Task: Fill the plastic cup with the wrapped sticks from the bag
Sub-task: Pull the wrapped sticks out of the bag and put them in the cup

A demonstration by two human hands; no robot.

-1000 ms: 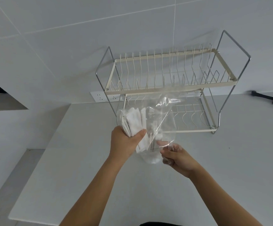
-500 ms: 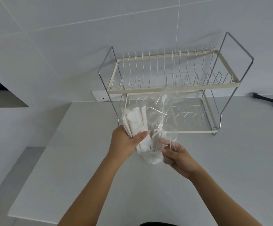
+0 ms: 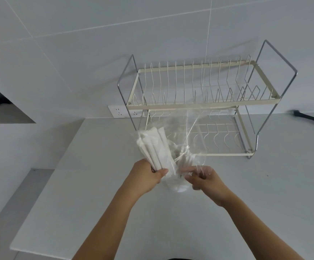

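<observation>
Clear bag (image 3: pixel 188 132) pinched by my right hand (image 3: pixel 206 182); left hand (image 3: pixel 145 177) fists wrapped sticks (image 3: pixel 155 147) mid-frame, film snagging could scatter them beside the plastic cup (image 3: pixel 180 184)

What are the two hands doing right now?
Left hand: closed around the sticks.
Right hand: pinching the bag.

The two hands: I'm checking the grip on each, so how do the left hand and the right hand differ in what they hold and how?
The left hand is wrapped in a fist around the bundle of white paper-wrapped sticks, which stands tilted up; the right hand only pinches the crinkled clear plastic bag with its fingertips. The left grips something stiff and opaque, the right something limp and see-through. Both are raised over the pale grey counter.
</observation>
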